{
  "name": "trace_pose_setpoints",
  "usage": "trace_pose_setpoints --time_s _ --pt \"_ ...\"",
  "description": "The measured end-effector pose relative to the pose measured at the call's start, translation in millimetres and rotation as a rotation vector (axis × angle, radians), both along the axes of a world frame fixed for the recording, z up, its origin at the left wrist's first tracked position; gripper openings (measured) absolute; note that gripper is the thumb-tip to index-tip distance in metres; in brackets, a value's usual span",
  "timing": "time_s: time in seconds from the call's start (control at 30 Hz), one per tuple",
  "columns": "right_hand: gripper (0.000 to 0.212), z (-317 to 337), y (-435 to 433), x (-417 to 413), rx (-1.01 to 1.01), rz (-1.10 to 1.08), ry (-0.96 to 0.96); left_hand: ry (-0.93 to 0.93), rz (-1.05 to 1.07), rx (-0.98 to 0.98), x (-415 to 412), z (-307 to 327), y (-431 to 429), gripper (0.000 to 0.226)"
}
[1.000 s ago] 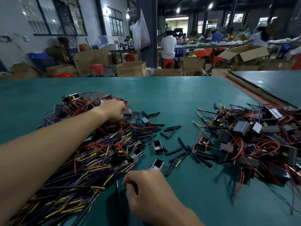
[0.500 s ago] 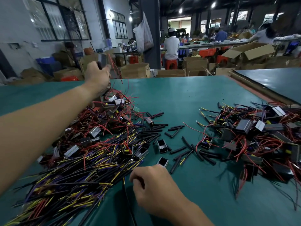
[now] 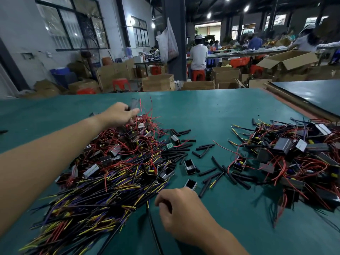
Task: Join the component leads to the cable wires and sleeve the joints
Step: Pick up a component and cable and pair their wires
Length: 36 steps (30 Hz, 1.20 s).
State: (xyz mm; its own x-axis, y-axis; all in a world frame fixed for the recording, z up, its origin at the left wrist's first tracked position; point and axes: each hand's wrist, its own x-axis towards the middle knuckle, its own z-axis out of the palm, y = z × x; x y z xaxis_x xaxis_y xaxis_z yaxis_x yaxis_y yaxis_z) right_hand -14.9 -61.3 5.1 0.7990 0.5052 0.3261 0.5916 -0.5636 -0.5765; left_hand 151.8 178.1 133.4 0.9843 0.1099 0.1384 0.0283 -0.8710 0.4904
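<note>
My left hand (image 3: 120,113) is stretched out over the far end of the left pile and holds a dark boxy component (image 3: 134,104) with thin red leads sticking up. Below it lies the heap of components with red leads (image 3: 128,142), and nearer me a spread of black cables with yellow, purple and red wire ends (image 3: 95,197). My right hand (image 3: 179,208) rests near the table's front, fingers curled round a black cable (image 3: 153,229) that runs toward me. Short black sleeve tubes (image 3: 184,150) lie scattered in the middle.
A second tangled pile of components and red wires (image 3: 294,159) covers the right side of the green table (image 3: 211,111). Loose small components (image 3: 189,166) lie between the piles. Another table (image 3: 312,92) stands at the far right; cardboard boxes and seated people are beyond.
My left hand grabbed a component from the pile, lifted it high, and has now come down a little while still holding it. My right hand has stayed put on the cable.
</note>
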Motion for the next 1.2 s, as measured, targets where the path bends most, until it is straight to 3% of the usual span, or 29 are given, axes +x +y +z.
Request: trace_pose_setpoints --time_s 0.1,0.23,0.3,0.37,0.47,0.63,0.73,0.83,0.97,1.03,1.1,1.2 --pt "0.020 0.1 0.4 -1.8 0.006 0.002 -0.002 -0.047 -0.006 0.049 -1.7 -6.3 3.3 0.065" --pt "0.020 -0.4 1.0 -1.7 0.005 0.008 0.005 -0.190 0.093 0.077 5.8 -5.3 12.8 0.026" --pt "0.020 -0.3 0.6 -1.8 0.002 0.008 0.006 -0.302 0.138 0.072 6.3 -9.7 22.2 0.043" --pt "0.021 -0.5 0.3 -1.9 0.000 0.007 0.005 -0.418 0.167 0.219 5.3 -15.9 31.6 0.056" --pt "0.021 -1.0 0.4 -2.2 -0.013 0.003 -0.003 -0.309 0.128 0.372 8.1 -24.6 41.3 0.058" --pt "0.021 -1.7 1.0 -2.3 -0.034 0.011 0.004 0.012 -0.049 0.187 5.6 -36.8 45.7 0.014" --pt "0.021 -1.6 1.0 -0.9 -0.039 0.013 0.001 0.077 -0.067 0.218 3.0 -36.9 44.9 0.028" --pt "0.021 -2.5 0.8 -1.2 -0.037 0.016 0.011 0.046 -0.044 0.309 4.9 -43.4 43.6 0.022" --pt "0.021 -2.6 0.3 -1.6 -0.027 0.007 0.012 -0.164 0.093 0.290 5.7 -40.9 40.0 0.020" --pt "0.021 -3.6 0.2 -0.8 -0.024 0.010 0.009 -0.232 0.114 0.450 2.6 -37.4 39.1 0.049" --pt "0.021 -4.0 1.0 -1.5 -0.024 0.019 0.007 -0.309 -0.026 0.639 -4.3 -37.5 33.2 0.074" --pt "0.021 -3.4 2.1 -2.7 -0.038 0.028 0.012 -0.331 -0.221 0.807 -14.9 -50.1 11.2 0.056"
